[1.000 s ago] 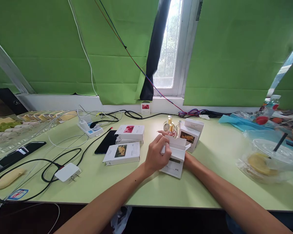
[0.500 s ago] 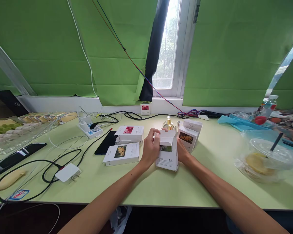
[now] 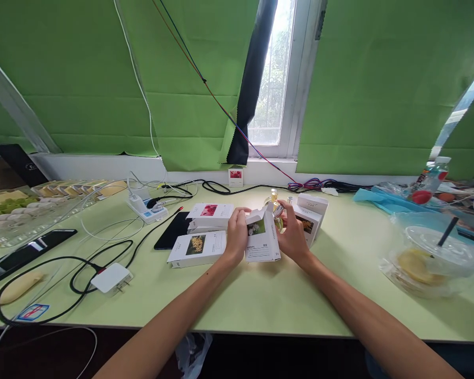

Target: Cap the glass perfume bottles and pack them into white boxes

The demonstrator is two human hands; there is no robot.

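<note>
My left hand [image 3: 237, 235] is wrapped round the left side of a white carton [image 3: 263, 243] with a flower picture, its top flap raised. My right hand [image 3: 294, 231] is closed by the carton's open top on a small perfume bottle [image 3: 278, 211] with a silvery cap; the fingers hide much of it. Just behind stands a gold-capped bottle [image 3: 274, 195], partly covered. Beyond my right hand, a white box with an orange-flower picture [image 3: 308, 225] stands upright in front of another white box [image 3: 315, 204].
Left of my hands lie a yellow-flower box [image 3: 197, 249] and a pink-flower box [image 3: 211, 211] beside a dark tablet [image 3: 171, 231]. A charger [image 3: 112, 279], cables and a power strip [image 3: 148, 211] occupy the left. A lidded drink cup [image 3: 424, 252] in plastic stands right.
The carton has tilted and shifted slightly left. My right hand has moved from the carton's side up to its open top, where it now grips a small bottle.
</note>
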